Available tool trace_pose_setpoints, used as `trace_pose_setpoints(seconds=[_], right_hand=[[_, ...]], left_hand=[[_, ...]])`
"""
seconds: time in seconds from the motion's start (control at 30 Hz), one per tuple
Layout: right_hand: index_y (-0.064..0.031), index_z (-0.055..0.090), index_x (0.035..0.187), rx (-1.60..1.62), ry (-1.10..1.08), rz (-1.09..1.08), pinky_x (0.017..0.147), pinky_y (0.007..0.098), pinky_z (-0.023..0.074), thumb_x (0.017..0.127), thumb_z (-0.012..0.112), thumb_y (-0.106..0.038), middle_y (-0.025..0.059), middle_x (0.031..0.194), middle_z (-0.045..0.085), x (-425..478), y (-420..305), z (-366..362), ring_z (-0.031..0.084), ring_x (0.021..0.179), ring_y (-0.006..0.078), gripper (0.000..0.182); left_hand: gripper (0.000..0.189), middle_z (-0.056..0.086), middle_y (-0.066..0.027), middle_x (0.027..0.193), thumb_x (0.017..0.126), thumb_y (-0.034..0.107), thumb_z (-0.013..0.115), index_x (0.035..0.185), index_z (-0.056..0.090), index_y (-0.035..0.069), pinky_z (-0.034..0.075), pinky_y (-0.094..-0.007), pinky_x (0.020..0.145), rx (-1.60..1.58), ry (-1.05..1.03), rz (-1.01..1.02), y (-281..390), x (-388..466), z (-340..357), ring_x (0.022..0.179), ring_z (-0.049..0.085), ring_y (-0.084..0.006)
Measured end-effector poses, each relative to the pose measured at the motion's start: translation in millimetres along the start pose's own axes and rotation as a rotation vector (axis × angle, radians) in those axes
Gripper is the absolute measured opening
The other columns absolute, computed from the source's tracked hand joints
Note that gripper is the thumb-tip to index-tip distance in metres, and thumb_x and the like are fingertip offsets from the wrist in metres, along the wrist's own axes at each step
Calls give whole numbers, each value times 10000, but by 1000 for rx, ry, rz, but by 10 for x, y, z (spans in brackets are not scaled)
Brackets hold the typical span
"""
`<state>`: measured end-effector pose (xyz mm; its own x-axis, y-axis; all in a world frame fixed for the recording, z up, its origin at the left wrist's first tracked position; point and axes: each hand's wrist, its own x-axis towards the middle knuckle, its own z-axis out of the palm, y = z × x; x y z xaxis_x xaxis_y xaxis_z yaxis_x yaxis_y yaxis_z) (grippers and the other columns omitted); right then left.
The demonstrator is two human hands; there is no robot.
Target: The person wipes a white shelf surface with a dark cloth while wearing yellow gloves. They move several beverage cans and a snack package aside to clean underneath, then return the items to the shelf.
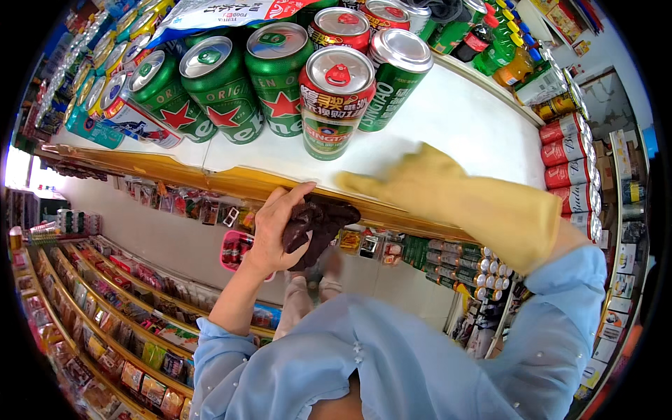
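My left hand [273, 220], bare, grips a crumpled dark brown cloth [325, 220] at the front edge of a white shelf [451, 121]. Its index finger reaches up to the shelf's yellow edge strip [241, 177]. My right hand [415, 170] wears a yellow rubber glove and is blurred over the shelf's front part. Its fingers look spread, and I see nothing in it. Just left of the glove and beyond it stands a red-and-green Tsingtao can [336, 105]. A green Tsingtao can [396, 79] and several green Heineken cans [281, 79] stand beside it.
A blue-and-white food packet [220, 16] lies over the cans. Plastic drink bottles [472, 37] and red-and-white Budweiser cans [569, 173] line the right side. Below are a pink basket [228, 252], more stacked cans [462, 262], and tiered racks of packaged snacks [105, 315].
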<state>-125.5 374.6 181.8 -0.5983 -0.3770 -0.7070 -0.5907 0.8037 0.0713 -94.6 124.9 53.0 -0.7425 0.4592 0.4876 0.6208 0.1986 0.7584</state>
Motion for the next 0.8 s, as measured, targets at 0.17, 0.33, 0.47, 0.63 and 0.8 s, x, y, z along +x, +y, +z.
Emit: trace_pose_setpoints(seconds=[0.17, 0.33, 0.47, 0.63, 0.8], right_hand=[[-400, 190, 1563, -66, -94, 22, 902, 401, 489, 996, 437, -162, 46, 972, 699, -123, -5, -50, 684, 998, 254, 663], [-370, 182, 1572, -32, 118, 29, 911, 411, 499, 1006, 436, -174, 50, 977, 695, 637, -141, 45, 687, 983, 246, 650], [-383, 172, 1570, -133, 0, -61, 830, 421, 544, 1000, 441, -175, 57, 1007, 688, -46, -60, 1, 697, 939, 237, 663], [-419, 162, 1560, -223, -200, 118, 657, 361, 564, 968, 440, -93, 49, 917, 694, -913, 702, 708, 711, 865, 243, 731], [-277, 217, 1568, -305, 6, 28, 807, 379, 541, 960, 464, -90, 77, 1127, 662, -892, 766, 904, 661, 1049, 230, 683]], left_hand=[[640, 612, -220, 1148, 689, 99, 622, 1299, 523, -68, 469, -391, 796, 1, -5, -37, 14, 0, -23, 833, 534, -341], [645, 607, -225, 1121, 688, 87, 606, 1310, 527, -62, 457, -380, 814, 23, -29, -39, 26, 28, 3, 850, 533, -338], [641, 586, -189, 1004, 684, 53, 592, 1315, 540, -42, 441, -358, 809, 11, -16, -108, 83, -13, -40, 830, 518, -316], [685, 602, -165, 881, 643, 26, 618, 1320, 536, -34, 454, -368, 736, 14, 10, -19, 66, 69, 13, 772, 523, -315], [654, 602, -169, 914, 668, 22, 608, 1318, 542, -15, 459, -357, 770, 26, 5, -48, 69, 45, -2, 794, 535, -307]])
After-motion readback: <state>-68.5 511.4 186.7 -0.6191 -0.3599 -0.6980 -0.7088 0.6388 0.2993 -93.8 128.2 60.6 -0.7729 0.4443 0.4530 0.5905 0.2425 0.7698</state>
